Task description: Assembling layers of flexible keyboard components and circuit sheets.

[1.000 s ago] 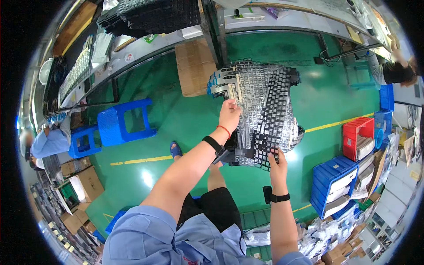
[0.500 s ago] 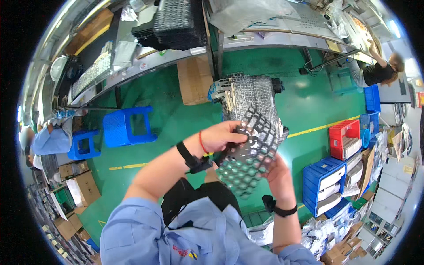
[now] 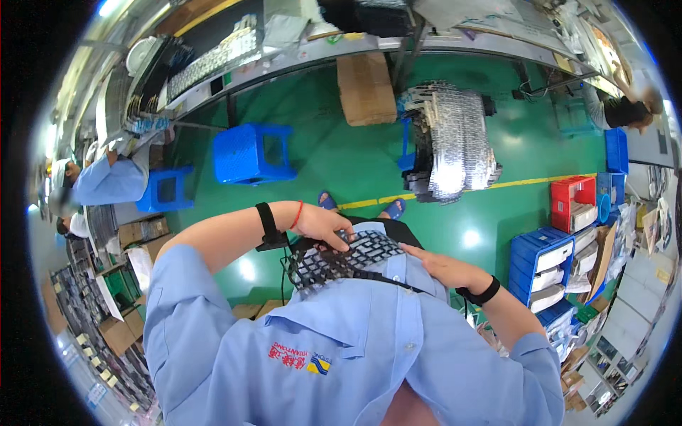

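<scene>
Close against my light blue shirt is a thin black keyboard frame [image 3: 323,268], a lattice with rows of key-shaped holes. It lies tilted, and I cannot tell whether it is one sheet or more. My left hand [image 3: 323,224] grips its upper edge, with the thumb over the front and the other fingers partly hidden. At the frame's right end, my right hand [image 3: 446,267] has its fingers stretched out and close together, the tips by the frame's corner and the shirt. Whether those fingertips touch the frame is not clear.
Ahead, a tall pile of silvery keyboard frames [image 3: 458,135] rests on a blue stool. Another blue stool [image 3: 249,153] and a cardboard sheet [image 3: 366,89] stand left of it. Blue crates [image 3: 536,259] and a red crate [image 3: 572,199] line the right. Other people work at both far sides.
The keyboard frame has come from over the pile back against my shirt. My right hand has let go of its lower edge and flattened out. My view has swung left and downward.
</scene>
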`<state>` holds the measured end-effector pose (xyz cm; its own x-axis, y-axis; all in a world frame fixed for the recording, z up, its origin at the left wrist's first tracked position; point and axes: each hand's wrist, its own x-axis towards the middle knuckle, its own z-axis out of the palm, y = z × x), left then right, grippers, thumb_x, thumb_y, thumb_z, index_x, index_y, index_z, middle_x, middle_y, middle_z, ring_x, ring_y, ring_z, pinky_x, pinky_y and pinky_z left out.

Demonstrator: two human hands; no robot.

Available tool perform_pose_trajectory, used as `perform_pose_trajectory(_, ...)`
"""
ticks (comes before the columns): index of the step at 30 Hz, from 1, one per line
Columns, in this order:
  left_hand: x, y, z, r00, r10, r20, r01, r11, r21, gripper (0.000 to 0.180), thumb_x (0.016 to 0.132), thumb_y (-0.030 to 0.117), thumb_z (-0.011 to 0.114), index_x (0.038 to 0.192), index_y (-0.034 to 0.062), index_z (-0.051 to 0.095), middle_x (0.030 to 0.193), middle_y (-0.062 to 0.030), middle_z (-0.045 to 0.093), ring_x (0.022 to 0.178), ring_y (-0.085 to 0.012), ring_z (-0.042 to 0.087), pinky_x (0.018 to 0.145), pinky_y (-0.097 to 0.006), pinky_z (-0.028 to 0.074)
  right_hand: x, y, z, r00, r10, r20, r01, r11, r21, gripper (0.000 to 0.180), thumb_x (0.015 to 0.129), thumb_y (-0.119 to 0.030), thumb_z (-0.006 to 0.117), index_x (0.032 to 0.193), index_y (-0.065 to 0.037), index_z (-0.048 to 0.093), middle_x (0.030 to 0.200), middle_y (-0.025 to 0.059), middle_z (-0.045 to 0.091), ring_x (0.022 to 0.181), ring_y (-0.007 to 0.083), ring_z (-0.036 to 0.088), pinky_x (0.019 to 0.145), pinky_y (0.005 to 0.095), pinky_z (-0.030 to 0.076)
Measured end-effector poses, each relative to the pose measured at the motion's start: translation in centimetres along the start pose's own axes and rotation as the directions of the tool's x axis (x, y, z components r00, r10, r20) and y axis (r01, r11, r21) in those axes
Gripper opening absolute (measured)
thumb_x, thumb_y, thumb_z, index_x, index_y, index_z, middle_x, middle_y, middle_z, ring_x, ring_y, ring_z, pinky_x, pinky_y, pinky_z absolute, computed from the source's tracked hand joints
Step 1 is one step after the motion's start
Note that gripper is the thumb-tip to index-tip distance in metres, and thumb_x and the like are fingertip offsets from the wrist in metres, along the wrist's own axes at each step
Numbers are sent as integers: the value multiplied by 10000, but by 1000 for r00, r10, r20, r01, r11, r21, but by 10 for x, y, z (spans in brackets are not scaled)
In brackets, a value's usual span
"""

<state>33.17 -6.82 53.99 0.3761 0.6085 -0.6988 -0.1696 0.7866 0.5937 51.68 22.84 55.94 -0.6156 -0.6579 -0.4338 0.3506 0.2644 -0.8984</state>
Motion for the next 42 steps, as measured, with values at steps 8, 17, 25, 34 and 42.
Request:
perform_pose_trajectory(8,-99,-117,11,1000,-4,-6,3,984,-179,269,923,177,619,1142,57,519,817,18,568,730,-62,525,625,-231,427,93,-62,29,981,-150,-125,156,987,39,612,1032,-470,200,1459,-55,341,1411,138,461,1318,260,380,1105,374,245)
perform_pose_trajectory(17,-126,-221,28,986,84,-146,-139,896,-422,177,938,204,602,1026,59,549,832,41,555,752,-70,511,693,-244,440,162,-47,61,987,-137,-86,156,944,292,563,1034,-422,305,1419,-24,405,1480,122,385,1372,229,326,1139,348,214)
perform_pose_trajectory(25,-116,-134,6,518,727,-451,-557,687,467,557,978,390,493,1398,40,388,1461,-152,357,1360,-253,320,1129,-397,227,81,-29,135,909,160,-385,115,792,600,694,1014,-477,335,1492,8,198,1533,143,260,1408,222,247,1150,339,175)
perform_pose_trajectory(34,-98,-95,0,772,618,-149,-615,785,72,604,993,400,435,1459,35,317,1529,-165,259,1426,-269,214,1163,-390,154,51,-39,177,685,365,-631,-78,897,434,541,1003,-333,432,1410,17,368,1407,164,437,1320,222,378,1095,335,268)
perform_pose_trajectory(42,-155,-79,-37,972,197,-127,-94,825,558,560,905,167,576,1407,13,383,1396,-186,460,1303,-294,433,1090,-379,340,103,-116,81,699,82,-710,-218,970,-103,196,892,-162,577,1022,-68,688,863,131,692,776,254,666,693,342,511)
